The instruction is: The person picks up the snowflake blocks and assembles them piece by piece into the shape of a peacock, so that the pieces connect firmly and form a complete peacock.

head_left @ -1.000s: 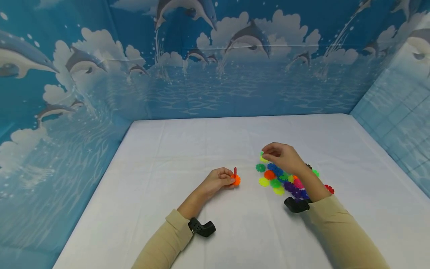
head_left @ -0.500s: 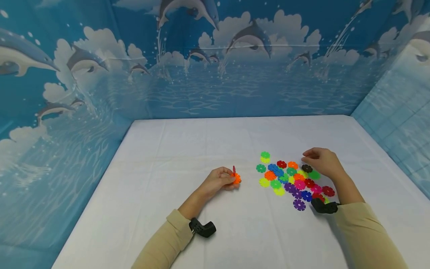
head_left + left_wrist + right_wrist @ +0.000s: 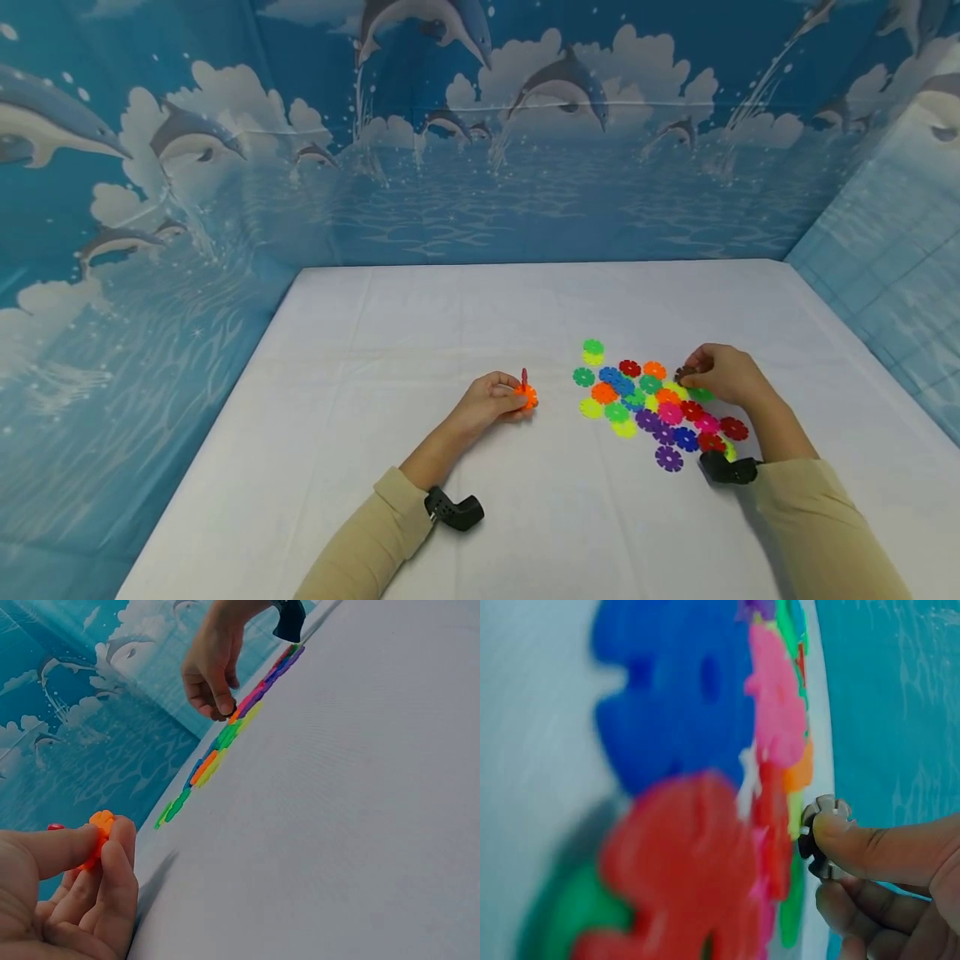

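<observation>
My left hand (image 3: 487,402) pinches an orange notched plastic disc (image 3: 530,397) between thumb and fingers. A red disc (image 3: 524,377) stands edge-up against it, seemingly slotted in. At the far right of the scattered pieces, my right hand (image 3: 723,372) holds a black notched disc (image 3: 810,838) between thumb and fingertips. In the right wrist view the thumb lies across the black disc's face. A bright green disc (image 3: 701,394) lies partly under the right hand. In the left wrist view the orange disc (image 3: 103,820) shows above my fingertips.
Several flower-shaped discs in many colours lie on the white table (image 3: 420,333), such as a purple disc (image 3: 669,458), a blue disc (image 3: 686,439) and a red disc (image 3: 733,428). Some overlap. A dolphin-print curtain (image 3: 450,200) hangs behind the table.
My right hand has moved from the left end of the scattered discs to the right end and taken hold of the black disc. The left hand has stayed nearly still with its discs.
</observation>
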Motion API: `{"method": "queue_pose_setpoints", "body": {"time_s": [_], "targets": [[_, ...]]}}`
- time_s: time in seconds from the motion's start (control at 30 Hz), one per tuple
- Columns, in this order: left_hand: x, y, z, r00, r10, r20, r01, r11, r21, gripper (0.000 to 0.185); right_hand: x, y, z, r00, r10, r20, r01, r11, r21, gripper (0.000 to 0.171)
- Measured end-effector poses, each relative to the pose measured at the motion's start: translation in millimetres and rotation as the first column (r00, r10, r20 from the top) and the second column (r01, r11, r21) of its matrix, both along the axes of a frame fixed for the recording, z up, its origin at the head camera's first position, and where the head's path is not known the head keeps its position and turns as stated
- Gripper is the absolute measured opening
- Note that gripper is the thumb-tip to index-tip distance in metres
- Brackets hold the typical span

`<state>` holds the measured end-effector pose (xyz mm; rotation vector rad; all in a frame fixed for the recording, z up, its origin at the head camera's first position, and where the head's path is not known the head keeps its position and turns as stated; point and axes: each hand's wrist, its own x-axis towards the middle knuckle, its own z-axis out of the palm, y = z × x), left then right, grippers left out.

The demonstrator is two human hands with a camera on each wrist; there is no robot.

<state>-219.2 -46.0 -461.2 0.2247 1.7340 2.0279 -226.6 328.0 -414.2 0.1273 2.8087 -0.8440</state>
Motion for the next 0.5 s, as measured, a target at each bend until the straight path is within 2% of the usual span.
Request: {"method": "queue_pose_setpoints", "body": {"time_s": [0.17,0.5], "targets": [[-0.5,1.3,-1.9,1.000,0.007,-0.012,-0.007,1.000,0.004,0.024,1.4,-8.3,5.6,0.999,0.045,-0.015,-0.045,0.999,-0.019,0.027],[0.3,1.4,-0.4,1.000,0.024,-0.013,-0.024,1.000,-0.017,0.022,6.3,-45.0,12.9,0.984,0.121,-0.132,-0.133,0.988,-0.081,0.023]]}}
